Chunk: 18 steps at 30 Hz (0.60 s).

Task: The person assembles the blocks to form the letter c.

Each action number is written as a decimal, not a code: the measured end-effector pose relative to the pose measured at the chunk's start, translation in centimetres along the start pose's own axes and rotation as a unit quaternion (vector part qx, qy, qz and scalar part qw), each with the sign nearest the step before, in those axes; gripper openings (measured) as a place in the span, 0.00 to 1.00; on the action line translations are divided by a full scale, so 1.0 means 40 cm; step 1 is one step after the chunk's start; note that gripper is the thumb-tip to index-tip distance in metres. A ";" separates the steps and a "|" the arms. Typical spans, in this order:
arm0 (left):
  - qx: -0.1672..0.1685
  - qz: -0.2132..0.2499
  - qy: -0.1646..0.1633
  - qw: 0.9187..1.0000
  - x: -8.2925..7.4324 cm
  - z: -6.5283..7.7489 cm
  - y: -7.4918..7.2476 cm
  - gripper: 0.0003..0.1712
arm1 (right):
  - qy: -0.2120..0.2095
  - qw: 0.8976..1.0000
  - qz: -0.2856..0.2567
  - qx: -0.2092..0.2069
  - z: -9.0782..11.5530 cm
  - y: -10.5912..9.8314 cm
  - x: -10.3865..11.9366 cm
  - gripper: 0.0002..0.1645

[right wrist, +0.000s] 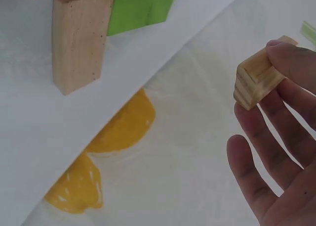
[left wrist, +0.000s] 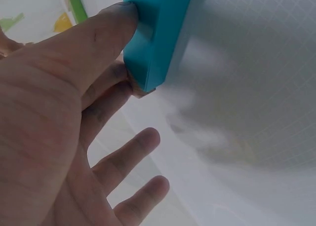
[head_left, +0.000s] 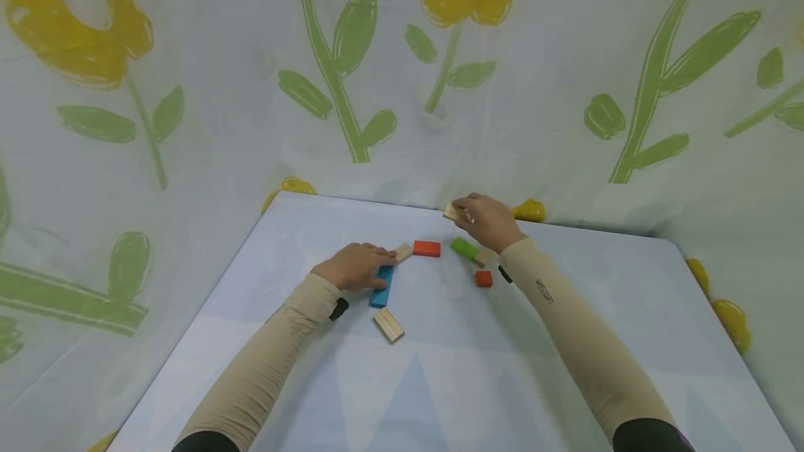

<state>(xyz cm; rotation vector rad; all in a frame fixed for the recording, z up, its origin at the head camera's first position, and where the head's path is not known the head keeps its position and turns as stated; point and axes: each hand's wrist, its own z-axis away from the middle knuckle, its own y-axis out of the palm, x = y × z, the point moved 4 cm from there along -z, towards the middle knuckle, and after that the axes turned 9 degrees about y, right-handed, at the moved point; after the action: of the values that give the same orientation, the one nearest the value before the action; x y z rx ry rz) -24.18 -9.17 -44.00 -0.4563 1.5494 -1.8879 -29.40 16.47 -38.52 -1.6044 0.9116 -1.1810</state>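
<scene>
My left hand (head_left: 356,267) is at a long blue block (head_left: 382,288), thumb on its side and fingertips by its far end. In the left wrist view, the ring and little fingers extend away from the blue block (left wrist: 158,33). A plain wooden block (head_left: 404,252) meets that far end, partly hidden by the fingers, and leads to a red block (head_left: 427,249). Near the table's back edge, my right hand (head_left: 486,220) pinches another wooden block (head_left: 449,212) between thumb and fingers. The right wrist view shows this wooden block (right wrist: 256,77) held up, its end grain visible.
Below the right hand, a green block (head_left: 465,248) touches a wooden block (head_left: 480,259); a red block (head_left: 484,279) lies nearer. Another wooden block (head_left: 389,325) lies just in front of the blue one. A flower-printed curtain (head_left: 402,89) hangs behind the white table (head_left: 534,368).
</scene>
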 end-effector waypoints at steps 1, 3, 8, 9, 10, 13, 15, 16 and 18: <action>0.000 -0.001 -0.002 1.000 0.000 0.000 0.001 0.35 | -0.005 1.000 -0.006 -0.006 0.008 -0.008 0.002 0.25; 0.000 -0.002 -0.003 1.000 0.001 0.000 0.003 0.35 | -0.013 1.000 -0.014 -0.014 0.024 -0.020 0.007 0.25; 0.002 0.002 -0.003 1.000 -0.001 0.002 0.003 0.35 | -0.025 0.999 -0.022 -0.026 0.062 -0.041 0.026 0.26; 0.002 0.003 -0.003 1.000 -0.002 0.002 0.001 0.35 | -0.027 0.999 -0.024 -0.028 0.069 -0.043 0.030 0.26; 0.003 0.005 -0.004 1.000 -0.002 0.003 0.000 0.35 | -0.029 0.999 -0.025 -0.032 0.076 -0.046 0.034 0.26; 0.003 0.004 -0.006 1.000 -0.001 0.002 -0.004 0.35 | -0.039 0.998 -0.032 -0.049 0.099 -0.054 0.046 0.26; 0.004 0.002 -0.006 1.000 -0.001 0.001 -0.006 0.35 | -0.046 0.996 -0.036 -0.061 0.114 -0.059 0.051 0.26; 0.005 0.002 -0.006 1.000 -0.001 0.000 -0.006 0.35 | -0.051 0.996 -0.037 -0.068 0.123 -0.061 0.054 0.26; 0.005 0.003 -0.006 1.000 -0.001 0.000 -0.007 0.35 | -0.061 0.994 -0.041 -0.080 0.138 -0.066 0.058 0.26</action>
<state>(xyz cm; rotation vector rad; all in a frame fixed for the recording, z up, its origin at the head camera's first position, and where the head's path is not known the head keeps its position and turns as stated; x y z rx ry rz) -24.22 -9.10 -43.71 -0.4568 1.5318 -1.8847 -23.34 16.47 -36.01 -1.8380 0.8867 -1.0739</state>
